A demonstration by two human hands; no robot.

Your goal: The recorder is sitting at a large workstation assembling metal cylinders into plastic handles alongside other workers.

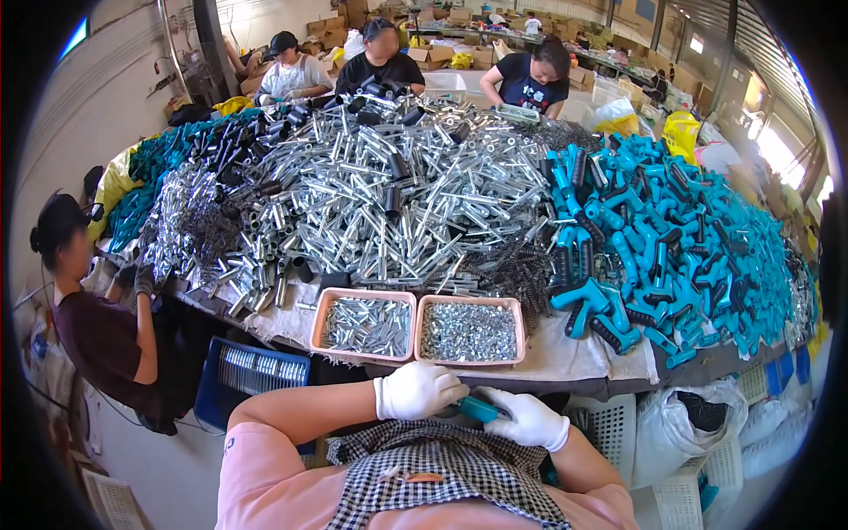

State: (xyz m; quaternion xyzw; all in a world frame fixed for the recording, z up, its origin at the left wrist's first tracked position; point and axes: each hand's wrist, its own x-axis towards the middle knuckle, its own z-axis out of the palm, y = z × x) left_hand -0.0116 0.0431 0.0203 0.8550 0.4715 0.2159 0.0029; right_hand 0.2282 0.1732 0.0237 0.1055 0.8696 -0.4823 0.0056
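Close to my body, below the table's front edge, my left hand in a white glove is closed on one end of a teal plastic handle. From the other side my right hand, also gloved in white, grips the same handle. Most of the handle is covered by the gloves. Just beyond my hands two pink trays stand side by side: the left tray contains small metal pins, the right tray tiny metal parts. A heap of teal pistol-shaped handles with black grips lies at the right.
Metal tubes cover the table's middle, with dark springs beside them. A blue crate stands at left near a co-worker. More people sit across the table. White baskets and a white sack are at lower right.
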